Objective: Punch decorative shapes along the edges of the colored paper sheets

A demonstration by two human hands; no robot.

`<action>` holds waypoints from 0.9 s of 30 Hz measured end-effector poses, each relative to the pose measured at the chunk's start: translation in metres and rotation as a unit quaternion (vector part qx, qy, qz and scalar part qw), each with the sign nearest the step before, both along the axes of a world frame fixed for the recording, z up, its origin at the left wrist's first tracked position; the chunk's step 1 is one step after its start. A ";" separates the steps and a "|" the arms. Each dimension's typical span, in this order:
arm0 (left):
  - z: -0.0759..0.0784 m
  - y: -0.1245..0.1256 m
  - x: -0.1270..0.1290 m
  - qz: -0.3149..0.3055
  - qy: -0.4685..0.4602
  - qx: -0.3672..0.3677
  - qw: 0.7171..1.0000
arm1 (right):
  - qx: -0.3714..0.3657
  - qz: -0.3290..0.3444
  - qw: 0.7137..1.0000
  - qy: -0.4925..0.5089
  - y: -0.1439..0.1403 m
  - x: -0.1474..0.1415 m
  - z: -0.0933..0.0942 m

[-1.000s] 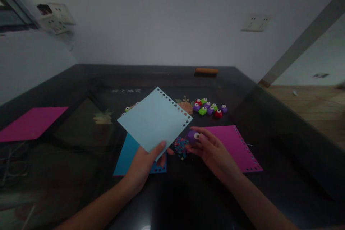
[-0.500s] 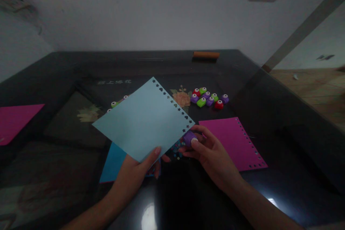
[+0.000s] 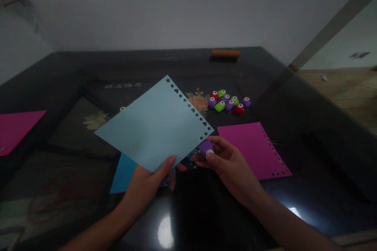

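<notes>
The left hand (image 3: 147, 182) pinches the light blue sheet (image 3: 153, 125) at its near corner, thumb on top and fingers beneath, closed on the paper. The sheet is held off the dark table (image 3: 294, 98) and tilted, which turns its punched edge, a row of star and heart cutouts running from 12 o'clock toward 3 o'clock, to face the right hand (image 3: 232, 164).

The right hand is closed around a small purple punch (image 3: 206, 148), thumb pressing its white top. The punch sits just beside the sheet's 4 o'clock corner, at the end of the cutout row; whether the paper is inside the slot cannot be told.

Below the punch, a scatter of paper bits (image 3: 191, 159) lies on the table, directly under the working position. A darker blue sheet (image 3: 125, 172) lies flat beneath the held sheet. A magenta sheet (image 3: 253, 149) with a perforated edge lies at 3 o'clock of the right hand.

A cluster of spare punches (image 3: 228, 102), purple, green and red, rests at 1 o'clock, well apart from both hands. A second magenta sheet (image 3: 17, 125) lies at 9 o'clock at the table's edge.
</notes>
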State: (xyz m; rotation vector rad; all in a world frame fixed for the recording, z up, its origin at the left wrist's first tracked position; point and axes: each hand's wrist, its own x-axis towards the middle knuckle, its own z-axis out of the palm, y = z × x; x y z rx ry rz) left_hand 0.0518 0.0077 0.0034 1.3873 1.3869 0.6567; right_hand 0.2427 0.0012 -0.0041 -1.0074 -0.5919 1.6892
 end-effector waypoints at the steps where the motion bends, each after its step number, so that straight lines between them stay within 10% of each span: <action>1: 0.000 0.000 0.000 0.000 0.002 0.001 1.000 | 0.001 -0.003 1.000 0.002 0.000 0.000 0.000; 27: -0.005 -0.002 -0.003 -0.014 0.029 0.048 0.998 | 0.018 0.002 1.000 0.009 0.000 0.000 0.004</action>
